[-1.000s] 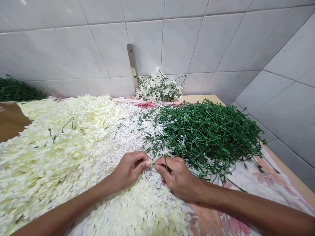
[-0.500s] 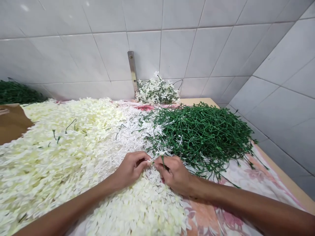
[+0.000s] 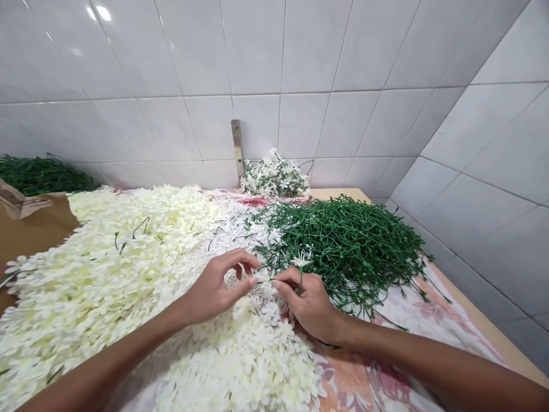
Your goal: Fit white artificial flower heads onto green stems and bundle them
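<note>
Between thumb and index finger my right hand (image 3: 306, 297) pinches a green plastic flower stem (image 3: 301, 278). A white blossom (image 3: 300, 262) shows above those fingers, and a thin green branch tip points left from the pinch. My left hand (image 3: 223, 283) is just to the left, its thumb and fingers apart with nothing visible between them. Below both hands spreads a heap of cream-white artificial petals (image 3: 240, 366). White thread-like stamens (image 3: 189, 269) lie beside and behind the left hand. Behind the right hand is a big pile of green stems (image 3: 351, 240).
Finished-looking white flowers on stems (image 3: 274, 174) are bunched against the tiled wall (image 3: 257, 126), beside a metal bracket (image 3: 237, 146). At the left are a brown cardboard box (image 3: 34, 226) and more green stems (image 3: 43, 174). A floral cloth (image 3: 347, 377) covers the table.
My left hand has opened and drawn slightly away from the stem, its fingers spreading. The right hand keeps its pinch. The camera view has tilted up a little.
</note>
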Tool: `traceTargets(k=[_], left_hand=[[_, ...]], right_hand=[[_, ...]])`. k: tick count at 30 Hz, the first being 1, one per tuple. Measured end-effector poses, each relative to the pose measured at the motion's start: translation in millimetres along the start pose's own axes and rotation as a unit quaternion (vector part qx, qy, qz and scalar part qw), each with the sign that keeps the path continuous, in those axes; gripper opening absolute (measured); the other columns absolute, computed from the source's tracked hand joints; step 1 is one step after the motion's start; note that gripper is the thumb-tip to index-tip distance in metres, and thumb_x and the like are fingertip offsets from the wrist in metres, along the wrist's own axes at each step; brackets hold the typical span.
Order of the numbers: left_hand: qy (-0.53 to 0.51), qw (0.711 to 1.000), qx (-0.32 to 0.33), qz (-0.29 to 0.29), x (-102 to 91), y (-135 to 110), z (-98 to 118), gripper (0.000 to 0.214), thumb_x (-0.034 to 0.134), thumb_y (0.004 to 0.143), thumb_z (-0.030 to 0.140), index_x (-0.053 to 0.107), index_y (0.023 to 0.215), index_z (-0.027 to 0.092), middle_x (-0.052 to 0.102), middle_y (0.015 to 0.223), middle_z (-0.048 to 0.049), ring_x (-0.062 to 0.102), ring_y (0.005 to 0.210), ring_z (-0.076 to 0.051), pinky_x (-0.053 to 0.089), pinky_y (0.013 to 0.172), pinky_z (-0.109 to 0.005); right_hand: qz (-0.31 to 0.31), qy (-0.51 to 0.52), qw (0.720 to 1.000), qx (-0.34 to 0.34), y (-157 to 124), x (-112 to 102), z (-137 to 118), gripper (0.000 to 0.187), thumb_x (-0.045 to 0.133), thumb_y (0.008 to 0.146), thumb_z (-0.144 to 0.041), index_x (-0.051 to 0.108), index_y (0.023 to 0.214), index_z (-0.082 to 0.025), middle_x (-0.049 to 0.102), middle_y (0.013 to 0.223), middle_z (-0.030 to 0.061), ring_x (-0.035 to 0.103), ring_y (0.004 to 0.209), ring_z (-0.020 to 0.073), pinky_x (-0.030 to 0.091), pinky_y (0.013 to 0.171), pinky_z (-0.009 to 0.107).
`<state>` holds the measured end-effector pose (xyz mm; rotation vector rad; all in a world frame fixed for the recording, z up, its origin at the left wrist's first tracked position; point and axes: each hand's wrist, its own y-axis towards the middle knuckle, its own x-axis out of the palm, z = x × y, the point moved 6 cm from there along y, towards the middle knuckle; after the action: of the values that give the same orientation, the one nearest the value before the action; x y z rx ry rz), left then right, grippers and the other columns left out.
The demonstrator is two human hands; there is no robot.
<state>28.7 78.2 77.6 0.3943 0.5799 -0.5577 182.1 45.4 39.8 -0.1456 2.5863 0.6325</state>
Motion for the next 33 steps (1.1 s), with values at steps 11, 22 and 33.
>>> traceTargets(k=[11,22,33], left_hand=[[0.053,0.997,0.056,0.005,9.1,-4,3,0.011,0.053,0.088,0.023,0.062,0.084,0.018,0.063,0.083,-0.0022,0.058,0.077,-0.012,0.044,0.070,-0.024],[0.102,0.988,0.094,0.064,-7.0,-8,11,0.013,0.051,0.091,0.023,0.056,0.103,0.024,0.060,0.099,-0.0019,0.057,0.093,-0.013,0.047,0.079,-0.025],[0.174,0.969,0.140,0.103,-27.1,-11,23,0.014,0.048,0.092,0.022,0.055,0.103,0.023,0.062,0.099,-0.0037,0.057,0.094,-0.017,0.049,0.080,-0.030]], right_hand=[[-0.001,-0.070,0.992,-0.108,-3,0,-13,0.024,0.046,0.092,-0.023,0.066,0.082,-0.014,0.064,0.063,0.0027,0.056,0.056,0.0121,0.041,0.060,0.023],[0.007,-0.005,1.000,0.029,17,-44,-35,0.022,0.046,0.093,-0.032,0.057,0.081,-0.017,0.042,0.057,-0.0043,0.036,0.048,0.0078,0.032,0.046,0.021],[0.135,-0.065,0.970,0.194,170,-147,38,0.023,0.045,0.095,-0.030,0.053,0.107,-0.013,0.058,0.079,0.0007,0.052,0.055,0.0073,0.046,0.052,0.021]])
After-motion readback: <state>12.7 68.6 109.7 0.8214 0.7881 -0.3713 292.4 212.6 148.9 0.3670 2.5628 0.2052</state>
